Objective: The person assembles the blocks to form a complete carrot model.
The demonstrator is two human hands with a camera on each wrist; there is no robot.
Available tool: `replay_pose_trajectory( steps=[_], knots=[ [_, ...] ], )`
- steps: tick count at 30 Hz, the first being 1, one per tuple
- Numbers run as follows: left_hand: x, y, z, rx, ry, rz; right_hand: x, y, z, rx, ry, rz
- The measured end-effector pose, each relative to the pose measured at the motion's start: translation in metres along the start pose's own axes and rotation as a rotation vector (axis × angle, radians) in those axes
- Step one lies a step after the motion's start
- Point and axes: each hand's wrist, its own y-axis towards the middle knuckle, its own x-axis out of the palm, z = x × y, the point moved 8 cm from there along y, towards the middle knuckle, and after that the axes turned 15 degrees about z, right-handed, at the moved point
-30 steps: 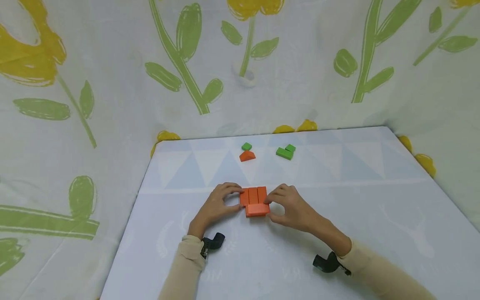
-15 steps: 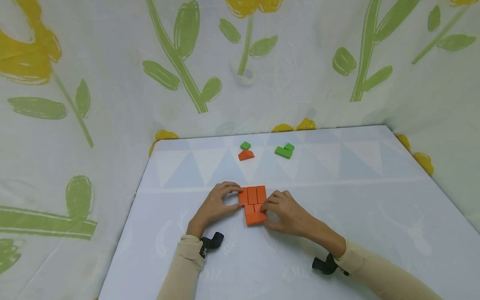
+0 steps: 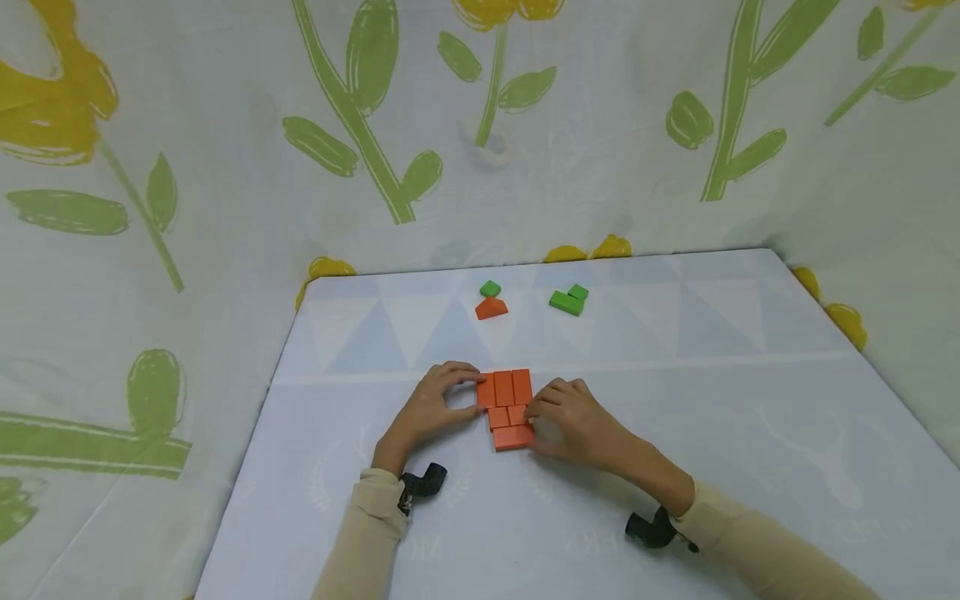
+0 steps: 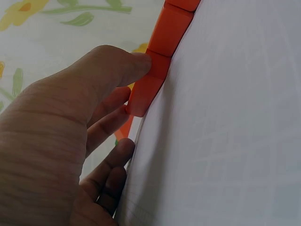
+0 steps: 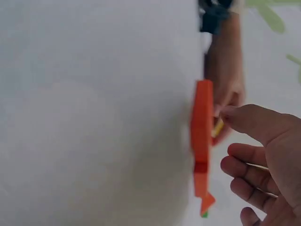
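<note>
Orange rectangular blocks lie flat and close together mid-table: three side-by-side blocks (image 3: 504, 388), two shorter blocks (image 3: 498, 417) below, and a horizontal block (image 3: 512, 438) nearest the person. My left hand (image 3: 431, 408) pinches the leftmost upper block (image 3: 486, 390) between thumb and fingers; in the left wrist view its thumb presses that block's side (image 4: 146, 92). At the right edge is my right hand (image 3: 581, 425), fingers loosely bent. The right wrist view shows its thumb (image 5: 249, 120) a little apart from the orange blocks (image 5: 202, 122).
Farther back lie an orange wedge-like block (image 3: 492, 308) with a small green block (image 3: 491, 288) behind it. To their right are a longer green block (image 3: 566, 303) and another small green block (image 3: 578, 292). A flower-printed curtain (image 3: 570, 167) hangs behind the table.
My right hand first held the horizontal block over the middle row, then moved it toward the person; it now lies below the two shorter blocks. My left hand keeps its place.
</note>
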Motion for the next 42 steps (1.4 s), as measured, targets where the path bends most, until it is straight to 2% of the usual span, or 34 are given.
replay_pose_trajectory(
  steps=[4, 8, 12, 16, 27, 35, 42],
  knots=[
    [-0.001, 0.001, -0.001, 0.008, 0.004, 0.006, -0.012, 0.017, 0.021, 0.136, 0.022, 0.012],
    [-0.001, 0.000, -0.004, -0.005, 0.004, 0.007, -0.017, 0.039, 0.047, 0.211, 0.021, 0.039],
    [0.003, -0.001, -0.006, -0.026, 0.002, -0.004, -0.013, 0.061, 0.074, 0.266, 0.046, 0.053],
    [0.004, -0.003, -0.008, -0.040, 0.000, -0.010, 0.001, 0.085, 0.095, 0.308, 0.053, 0.031],
    [0.001, -0.002, -0.004, -0.037, -0.005, 0.001, 0.042, 0.142, 0.123, 0.324, 0.008, -0.065],
    [0.002, -0.004, 0.000, -0.020, -0.037, -0.001, 0.067, 0.154, 0.131, 0.328, -0.031, -0.134],
    [-0.001, -0.001, -0.002, -0.019, -0.028, 0.002, 0.068, 0.158, 0.133, 0.336, 0.023, -0.087]
  ],
)
